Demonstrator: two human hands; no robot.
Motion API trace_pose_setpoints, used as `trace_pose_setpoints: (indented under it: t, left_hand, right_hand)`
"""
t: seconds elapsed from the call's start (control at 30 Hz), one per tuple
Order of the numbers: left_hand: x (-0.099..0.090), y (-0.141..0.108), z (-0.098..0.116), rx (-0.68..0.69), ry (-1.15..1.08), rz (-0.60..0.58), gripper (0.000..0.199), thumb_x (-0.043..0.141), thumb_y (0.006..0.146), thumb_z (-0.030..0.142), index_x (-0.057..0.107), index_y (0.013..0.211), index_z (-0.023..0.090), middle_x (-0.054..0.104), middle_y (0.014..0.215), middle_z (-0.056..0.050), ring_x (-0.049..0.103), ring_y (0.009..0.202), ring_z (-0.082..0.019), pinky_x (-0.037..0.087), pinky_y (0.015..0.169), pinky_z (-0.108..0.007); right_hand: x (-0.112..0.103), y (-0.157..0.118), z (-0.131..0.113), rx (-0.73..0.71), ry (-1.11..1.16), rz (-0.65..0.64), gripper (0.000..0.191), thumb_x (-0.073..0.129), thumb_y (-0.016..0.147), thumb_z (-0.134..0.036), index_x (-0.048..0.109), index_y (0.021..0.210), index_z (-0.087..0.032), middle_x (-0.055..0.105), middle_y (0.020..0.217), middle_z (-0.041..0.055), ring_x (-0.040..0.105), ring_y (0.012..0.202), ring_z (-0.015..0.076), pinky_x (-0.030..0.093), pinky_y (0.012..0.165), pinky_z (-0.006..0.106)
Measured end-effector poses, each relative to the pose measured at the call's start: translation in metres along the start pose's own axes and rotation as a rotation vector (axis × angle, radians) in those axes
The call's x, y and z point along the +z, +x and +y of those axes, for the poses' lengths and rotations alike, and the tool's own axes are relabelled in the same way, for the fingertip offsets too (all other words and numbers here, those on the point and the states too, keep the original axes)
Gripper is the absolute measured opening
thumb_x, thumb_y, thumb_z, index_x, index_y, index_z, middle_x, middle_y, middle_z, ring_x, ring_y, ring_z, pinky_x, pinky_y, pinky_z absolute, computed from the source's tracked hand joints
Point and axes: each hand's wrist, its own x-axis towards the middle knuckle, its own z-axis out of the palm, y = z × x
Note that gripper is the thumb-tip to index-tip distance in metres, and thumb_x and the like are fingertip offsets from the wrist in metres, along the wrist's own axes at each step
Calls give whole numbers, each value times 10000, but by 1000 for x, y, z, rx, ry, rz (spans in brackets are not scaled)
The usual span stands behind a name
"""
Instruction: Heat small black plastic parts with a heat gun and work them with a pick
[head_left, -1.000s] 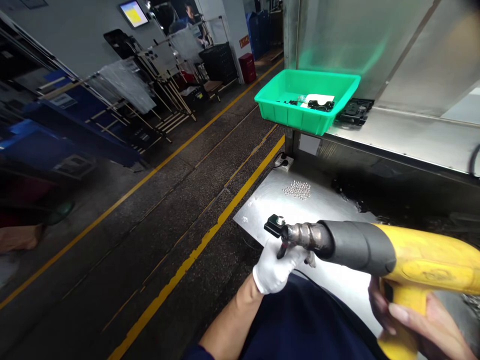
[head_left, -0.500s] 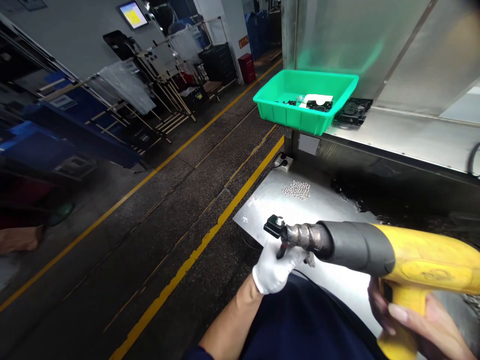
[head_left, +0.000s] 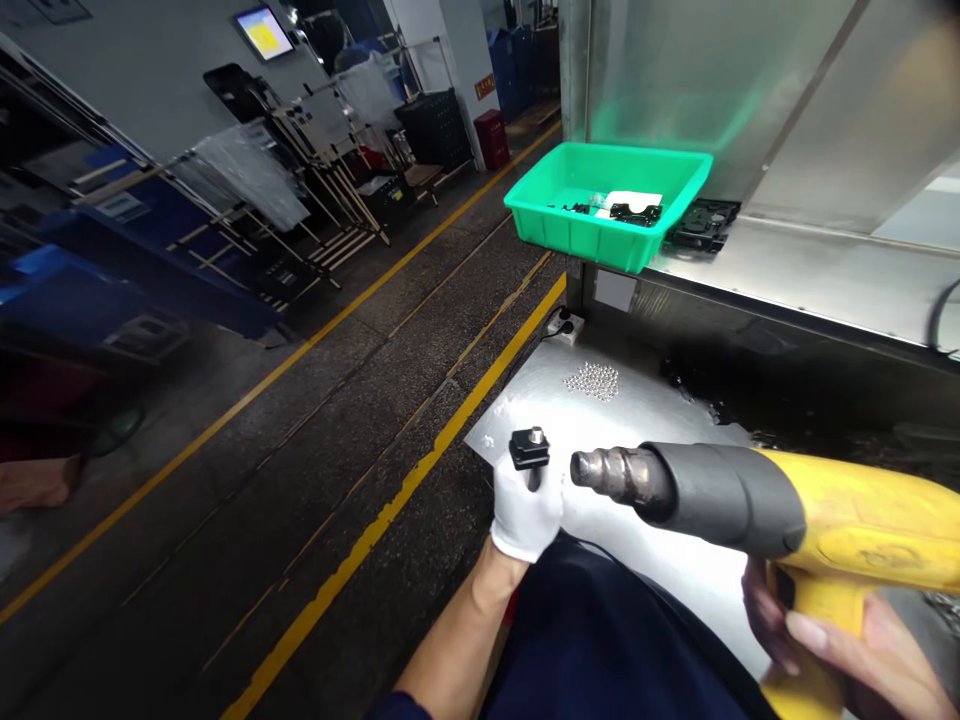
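My left hand [head_left: 527, 512], in a white glove, is closed around a small black part [head_left: 529, 449] with a silvery metal piece on its top. The black block sticks out above the fingers; its lower portion is hidden in the hand. My bare right hand [head_left: 870, 640] grips the handle of a yellow and dark grey heat gun [head_left: 862, 520]. The gun's stepped, scorched metal nozzle [head_left: 619, 472] points left toward the black part, with a gap between them.
On the metal worktop [head_left: 660, 560] lies a cluster of small shiny balls [head_left: 592, 381]. A power strip [head_left: 566, 327] sits at its far corner. A green bin [head_left: 585, 243] with black parts stands on the raised metal shelf [head_left: 825, 275], beside another black part [head_left: 703, 226]. Yellow-lined floor lies left.
My left hand has turned and moved slightly left with the black part, away from the nozzle. The heat gun has shifted a little to the right.
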Motion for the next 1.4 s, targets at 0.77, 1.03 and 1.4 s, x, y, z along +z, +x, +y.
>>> trace_pose_setpoints:
  t: [0.77, 1.03, 1.4]
  left_hand:
    - [-36, 29, -24, 352, 391, 33, 201, 731, 893, 359, 600, 916, 208, 646, 856, -92, 646, 826, -257, 529, 775, -414]
    - [-37, 31, -29, 391, 427, 64, 142, 722, 873, 281, 613, 896, 193, 675, 862, -99, 662, 839, -248, 542, 798, -400]
    - [-37, 33, -29, 417, 466, 75, 96, 706, 861, 233, 626, 890, 188, 693, 866, -104, 667, 850, -238, 545, 811, -389]
  right_hand:
    - [7, -3, -12, 32, -52, 37, 340, 831, 707, -533, 707, 774, -223, 606, 680, 41, 487, 525, 174, 472, 452, 321]
    - [5, -3, -12, 36, -39, 29, 313, 816, 735, -523, 697, 791, -239, 608, 724, 47, 495, 549, 186, 476, 477, 339]
    - [7, -4, -16, 37, -56, 37, 287, 799, 732, -527, 696, 804, -269, 602, 733, 59, 481, 567, 208, 457, 484, 349]
